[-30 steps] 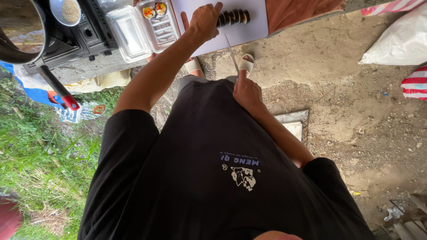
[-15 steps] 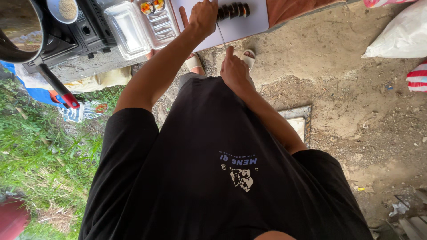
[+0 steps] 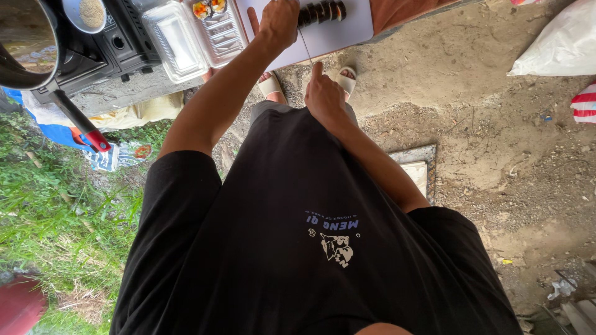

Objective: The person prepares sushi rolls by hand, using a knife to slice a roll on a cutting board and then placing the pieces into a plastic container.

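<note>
My left hand [image 3: 279,23] reaches forward and presses on the near end of a dark seaweed roll [image 3: 324,10], cut into slices, that lies on a white cutting board [image 3: 351,31]. Lower down, close to my black shirt, my right hand [image 3: 323,94] is closed around a knife handle. The thin knife blade [image 3: 305,48] points up toward the roll beside my left hand. A clear plastic tray [image 3: 217,28] holding a few colourful roll slices sits left of the board.
A black portable stove [image 3: 93,53] carries a dark pan [image 3: 25,37] with a red-tipped handle [image 3: 93,138] and a small bowl of grains [image 3: 87,12]. My sandalled feet [image 3: 344,77] stand on bare dirt. There is grass at left, a white sack [image 3: 559,43] at right, and a stone slab [image 3: 419,164].
My right hand has risen from my shirt toward the board, bringing the knife blade up to the roll. My left hand has stayed on the roll.
</note>
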